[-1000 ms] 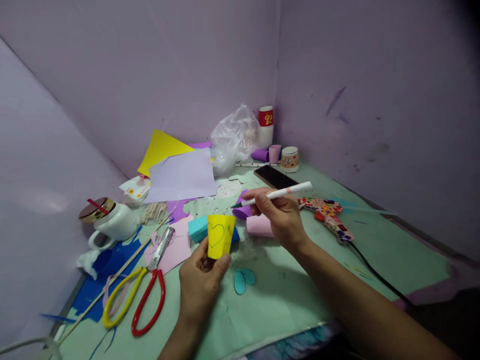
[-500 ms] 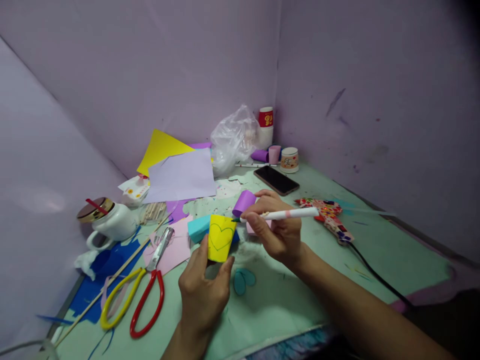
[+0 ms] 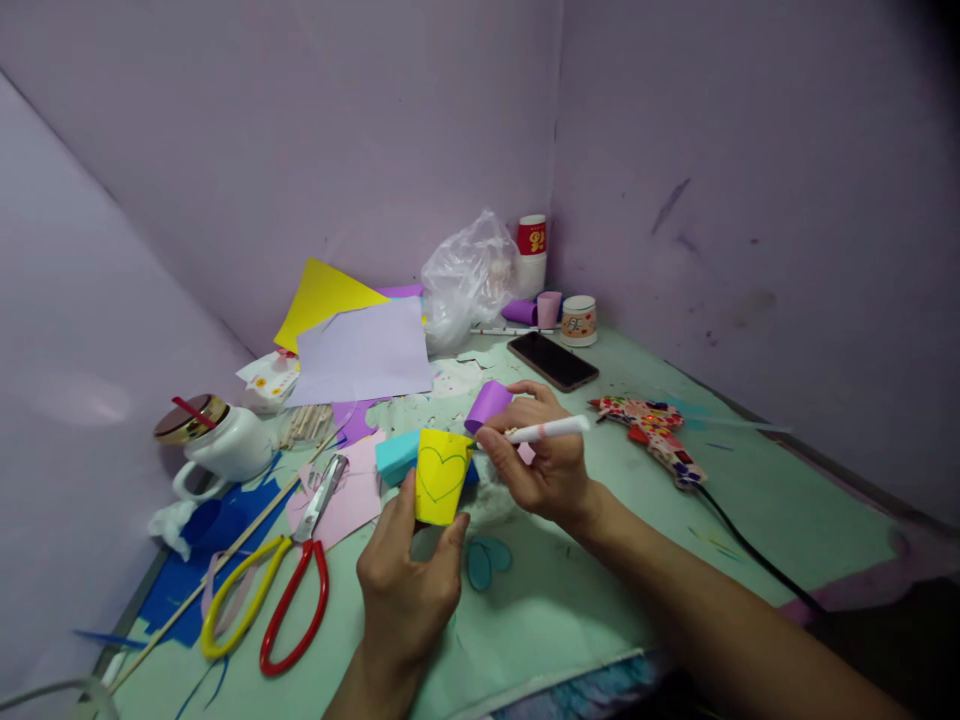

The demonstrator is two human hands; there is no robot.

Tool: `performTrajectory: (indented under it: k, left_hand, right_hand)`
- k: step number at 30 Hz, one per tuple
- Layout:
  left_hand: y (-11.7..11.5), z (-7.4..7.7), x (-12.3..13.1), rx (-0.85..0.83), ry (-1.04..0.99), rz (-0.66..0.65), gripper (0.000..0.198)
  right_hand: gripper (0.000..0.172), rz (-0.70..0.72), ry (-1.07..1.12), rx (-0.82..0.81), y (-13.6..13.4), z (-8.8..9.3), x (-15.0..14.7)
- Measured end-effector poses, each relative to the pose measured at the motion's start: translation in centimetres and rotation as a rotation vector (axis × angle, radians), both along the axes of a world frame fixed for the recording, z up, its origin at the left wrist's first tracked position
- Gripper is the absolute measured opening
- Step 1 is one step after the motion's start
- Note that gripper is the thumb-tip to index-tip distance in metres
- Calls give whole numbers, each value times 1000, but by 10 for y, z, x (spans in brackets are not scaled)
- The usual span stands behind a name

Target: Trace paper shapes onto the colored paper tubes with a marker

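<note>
My left hand [image 3: 411,575] pinches a small yellow piece of paper [image 3: 441,505] near its lower edge, its face turned up to me. A heart outline in green is drawn on that paper. In my right hand [image 3: 536,455] is a white marker [image 3: 551,429] with a green tip, which points at the paper's upper right edge. Behind the yellow piece lie a light-blue paper piece [image 3: 395,456] and a purple paper roll [image 3: 489,405], close to my right fingers. A teal paper heart [image 3: 487,561] rests on the table beside my left hand.
Scissors [image 3: 317,500] lie at the left, crossed near a thin wooden stick [image 3: 247,535]. A white mug [image 3: 234,445] stands behind them. A phone [image 3: 553,360] and a patterned glue gun [image 3: 652,425] with a black cord lie right. Paper sheets [image 3: 367,355] and a plastic bag [image 3: 465,280] are at the back.
My right hand and the marker have shifted slightly left and down, the marker's rear end now nearer the hand. My left hand and the yellow paper have stayed in place.
</note>
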State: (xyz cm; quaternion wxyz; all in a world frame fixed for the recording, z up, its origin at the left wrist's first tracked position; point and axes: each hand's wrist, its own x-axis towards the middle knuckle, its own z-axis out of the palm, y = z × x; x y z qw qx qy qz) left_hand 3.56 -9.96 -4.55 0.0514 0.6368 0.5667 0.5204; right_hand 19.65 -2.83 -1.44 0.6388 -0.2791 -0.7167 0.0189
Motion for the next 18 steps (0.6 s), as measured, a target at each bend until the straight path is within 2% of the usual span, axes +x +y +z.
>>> performTrajectory:
  k: [5,8,18]
  left_hand:
    - [1,-3,0,90,250,-13,53]
    - [1,-5,0,146,348,-19,54]
    - [1,-6,1,184,387,-32,51]
  right_hand:
    - [12,-2,103,-21,-4,0,0]
    - [11,51,29,-54,-4,0,-2]
    - [12,68,-22,-81,-6,1,-5]
